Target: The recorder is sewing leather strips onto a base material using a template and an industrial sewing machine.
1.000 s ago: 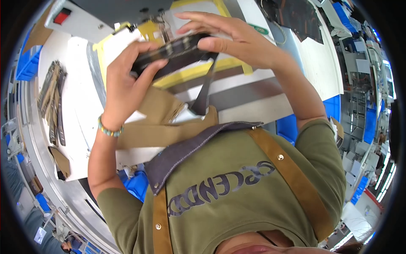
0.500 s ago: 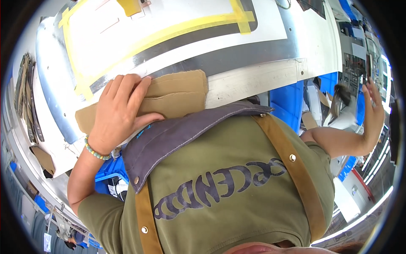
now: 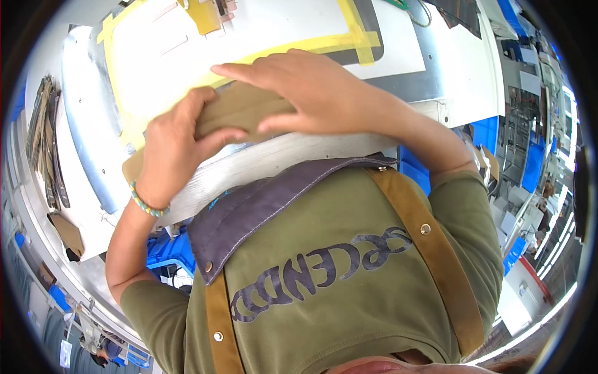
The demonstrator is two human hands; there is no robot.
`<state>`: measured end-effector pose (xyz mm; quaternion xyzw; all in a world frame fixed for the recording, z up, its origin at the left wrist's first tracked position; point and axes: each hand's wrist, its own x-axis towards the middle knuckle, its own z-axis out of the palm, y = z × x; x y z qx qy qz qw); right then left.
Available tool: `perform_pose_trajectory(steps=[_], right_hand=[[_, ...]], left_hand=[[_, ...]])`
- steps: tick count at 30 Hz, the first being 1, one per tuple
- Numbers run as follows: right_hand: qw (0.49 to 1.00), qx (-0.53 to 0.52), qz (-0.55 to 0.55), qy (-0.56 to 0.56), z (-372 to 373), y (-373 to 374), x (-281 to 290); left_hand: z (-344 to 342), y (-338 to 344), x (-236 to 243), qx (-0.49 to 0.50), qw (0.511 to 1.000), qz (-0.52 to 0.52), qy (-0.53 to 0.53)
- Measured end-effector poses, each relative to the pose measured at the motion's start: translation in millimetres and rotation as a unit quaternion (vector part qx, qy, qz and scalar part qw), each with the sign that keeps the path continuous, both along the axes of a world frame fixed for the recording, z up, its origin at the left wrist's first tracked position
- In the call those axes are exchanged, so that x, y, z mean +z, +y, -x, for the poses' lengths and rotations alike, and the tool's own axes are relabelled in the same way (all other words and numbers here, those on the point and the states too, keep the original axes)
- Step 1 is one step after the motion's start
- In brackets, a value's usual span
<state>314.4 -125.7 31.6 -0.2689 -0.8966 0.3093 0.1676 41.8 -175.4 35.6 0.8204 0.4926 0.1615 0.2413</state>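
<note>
At far left, on the white table [image 3: 81, 187], a bundle of strips [image 3: 47, 143], and nearer the body a small brown piece [image 3: 65, 235]; impossible to tell whether finished or waiting. Next, below the table edge, a blue bin [image 3: 169, 254]. Above it, the left hand [image 3: 177, 140], half curled, thumb on the near side and fingers on the far side, gripping the brown panel [image 3: 249, 105]. Between both hands, by the near table edge, that panel, jutting out past the left wrist too. At top, a yellow block [image 3: 202, 15], apart from the panel. Over the panel's right end, the right hand [image 3: 311, 90], fingers extended, thumb spread away; firmness of hold unclear. Farther right, yellow tape [image 3: 366, 40]. Apparently midway through handling: panel taken up, not yet released; amount left unknowable from here.
</note>
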Motion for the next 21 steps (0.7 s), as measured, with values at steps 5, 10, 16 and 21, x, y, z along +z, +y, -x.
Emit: perform_pose_trajectory(steps=[5,10,16,21], right_hand=[[0.989,-0.046,0.139,-0.005,-1,59,11],[0.998,-0.058,-0.024,-0.006,-24,79,8],[0.993,-0.031,-0.064,0.096,-31,71,-17],[0.988,-0.007,-0.131,0.084,-25,69,-21]], left_hand=[[28,46,11,0.047,0.999,0.001,-0.003],[53,61,12,0.064,0.97,-0.154,0.178],[-8,58,9,-0.02,0.976,-0.212,0.04],[-31,56,-15,-0.026,0.989,-0.132,-0.061]])
